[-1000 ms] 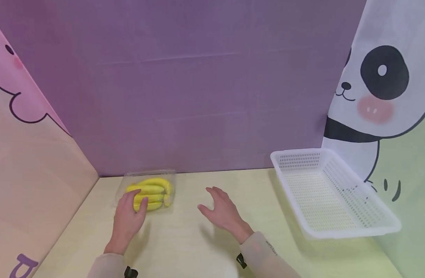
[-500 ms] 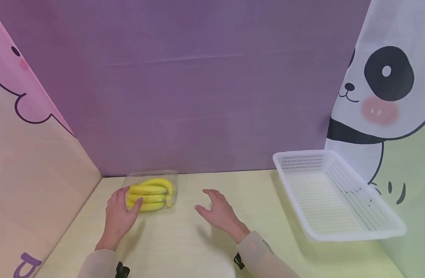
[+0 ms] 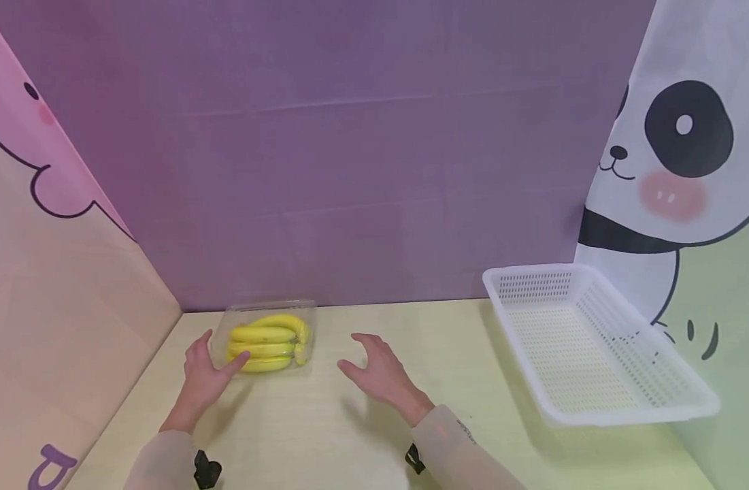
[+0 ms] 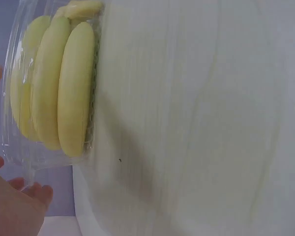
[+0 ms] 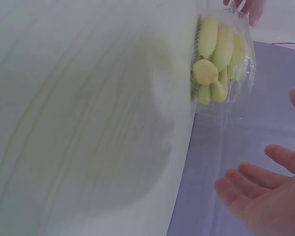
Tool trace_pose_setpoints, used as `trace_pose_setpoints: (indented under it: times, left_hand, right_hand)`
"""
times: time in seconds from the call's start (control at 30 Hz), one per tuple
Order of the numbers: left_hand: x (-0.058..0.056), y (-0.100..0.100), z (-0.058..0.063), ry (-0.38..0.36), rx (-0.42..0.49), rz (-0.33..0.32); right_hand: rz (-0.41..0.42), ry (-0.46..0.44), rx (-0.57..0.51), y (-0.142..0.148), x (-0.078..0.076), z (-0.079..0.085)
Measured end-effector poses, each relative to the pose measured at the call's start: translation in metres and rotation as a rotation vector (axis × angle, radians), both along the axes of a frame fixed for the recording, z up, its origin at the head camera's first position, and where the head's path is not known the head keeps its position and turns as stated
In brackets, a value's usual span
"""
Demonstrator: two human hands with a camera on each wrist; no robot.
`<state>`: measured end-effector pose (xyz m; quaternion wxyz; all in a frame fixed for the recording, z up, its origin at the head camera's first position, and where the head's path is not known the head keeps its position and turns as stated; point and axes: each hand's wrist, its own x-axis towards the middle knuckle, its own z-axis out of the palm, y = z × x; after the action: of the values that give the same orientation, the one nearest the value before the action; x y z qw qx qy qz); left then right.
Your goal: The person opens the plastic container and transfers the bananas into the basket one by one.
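A bunch of yellow bananas [image 3: 264, 347] lies inside a clear plastic clamshell box [image 3: 242, 313] on the table's left side. My left hand [image 3: 201, 381] is at the box's left end, thumb and fingers spread apart. In the left wrist view, the fingers [image 4: 34, 191] come close to the box's end, but whether they touch it I cannot tell. My right hand [image 3: 383, 374] hovers to the right of the box, apart from it, fingers extended and holding nothing. From the right wrist view, the box's stem end faces this hand [image 5: 265, 191].
A white perforated plastic basket [image 3: 564, 354] stands at the table's right. Behind the table [image 3: 325, 435] rises a purple backdrop [image 3: 362, 170]. Side panels with cartoon prints, one a panda [image 3: 674, 184], border the left and right.
My left hand has drawn left, off the top of the bananas to the box's left end. The right hand has shifted slightly left. The box stays in place.
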<state>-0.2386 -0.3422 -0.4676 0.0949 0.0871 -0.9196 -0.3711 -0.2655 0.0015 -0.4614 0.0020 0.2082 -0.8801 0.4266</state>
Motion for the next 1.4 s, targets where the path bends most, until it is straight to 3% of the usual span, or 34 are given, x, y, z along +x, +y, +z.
trace_pose_setpoints:
  times: [0.1,0.33,0.47,0.7,1.4]
  left_hand:
    - [-0.003,-0.004,0.0,-0.054,0.054,-0.004]
    - [-0.006,-0.012,0.004,-0.118,0.288,-0.022]
    - [-0.006,-0.015,0.002,-0.152,0.341,-0.037]
    - [-0.006,-0.02,-0.005,-0.191,0.323,-0.038]
    - [-0.006,-0.017,-0.01,-0.164,0.38,-0.085]
  right_hand:
    - [0.001,-0.003,0.002,-0.002,-0.001,0.0]
    - [0.01,-0.019,-0.007,-0.006,-0.001,0.001]
    - [0.014,-0.033,-0.026,-0.006,-0.002,-0.001]
    - [0.019,-0.046,-0.071,-0.009,-0.006,-0.006]
    - [0.048,-0.127,-0.2,-0.019,-0.011,-0.019]
